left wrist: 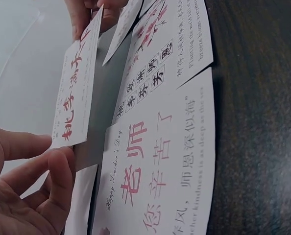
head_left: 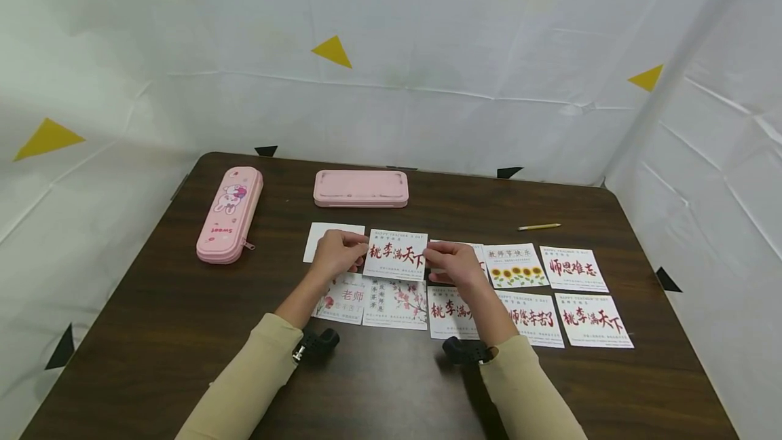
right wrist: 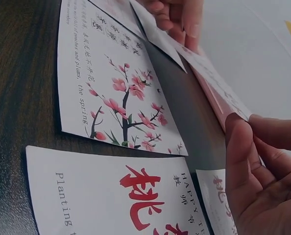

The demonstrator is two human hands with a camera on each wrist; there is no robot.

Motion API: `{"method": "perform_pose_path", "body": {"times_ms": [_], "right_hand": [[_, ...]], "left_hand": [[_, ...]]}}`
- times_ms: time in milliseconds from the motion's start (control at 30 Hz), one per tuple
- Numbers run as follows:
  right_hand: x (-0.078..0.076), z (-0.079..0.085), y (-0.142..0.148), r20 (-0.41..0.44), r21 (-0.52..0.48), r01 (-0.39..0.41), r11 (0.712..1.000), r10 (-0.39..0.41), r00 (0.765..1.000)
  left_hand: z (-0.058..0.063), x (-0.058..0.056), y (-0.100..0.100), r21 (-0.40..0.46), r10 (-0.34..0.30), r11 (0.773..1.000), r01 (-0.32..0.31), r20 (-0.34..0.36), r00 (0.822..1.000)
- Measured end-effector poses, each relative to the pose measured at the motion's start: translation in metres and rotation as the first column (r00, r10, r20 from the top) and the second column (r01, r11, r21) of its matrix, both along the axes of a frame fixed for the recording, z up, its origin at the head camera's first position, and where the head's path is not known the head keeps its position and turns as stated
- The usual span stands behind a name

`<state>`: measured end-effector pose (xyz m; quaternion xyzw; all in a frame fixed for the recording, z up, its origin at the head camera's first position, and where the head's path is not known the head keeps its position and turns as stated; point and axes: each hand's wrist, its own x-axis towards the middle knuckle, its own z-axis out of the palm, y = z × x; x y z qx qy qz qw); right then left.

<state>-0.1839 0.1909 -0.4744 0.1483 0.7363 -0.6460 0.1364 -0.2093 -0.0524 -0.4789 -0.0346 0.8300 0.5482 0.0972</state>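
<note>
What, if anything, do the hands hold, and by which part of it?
A raised white card with red characters, pinched at opposite side edges by the left hand and the right hand.

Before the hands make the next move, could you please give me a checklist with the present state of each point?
1. Left hand pinches one edge of the white rectangular paper card with red characters: ok.
2. Right hand pinches its opposite edge: ok.
3. Held card apart from the white card with pink blossom branches: ok.
4. Print visible on the plain white card partly behind the left hand: not ok.
5. Back of held card: cannot tell, hidden.
6. Thin yellow pencil apart from both hands: ok.
</note>
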Motion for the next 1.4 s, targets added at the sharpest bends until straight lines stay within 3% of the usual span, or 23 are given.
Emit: {"method": "perform_pose_path", "body": {"times_ms": [200, 433, 867, 1400], "right_hand": [[0.0001, 0.0007, 0.0017, -0.011, 0.03, 0.004, 1.0, -0.004, 1.0], [-0.0012, 0.0013, 0.0024, -0.004, -0.003, 0.022, 1.0, -0.022, 1.0], [-0.0048, -0.0014, 0.0045, 0.01, 0.019, 0.006, 1.0, -0.006, 1.0], [-0.0067, 0.005, 0.0054, -0.043, 0.022, -0.027, 0.999, 0.028, 0.999]], "left_hand": [[-0.0003, -0.0019, 0.0002, 0.005, 0.001, 1.0, -0.001, 0.004, 1.0], [0.0001, -0.0029, 0.0006, 0.008, -0.004, 1.0, 0.004, 0.025, 1.0], [-0.0035, -0.0051, 0.0006, 0.095, 0.03, 0.995, -0.033, 0.038, 0.999], [-0.0005, -0.0071, 0.0022, 0.048, 0.029, 0.999, -0.026, -0.057, 0.998]]}}
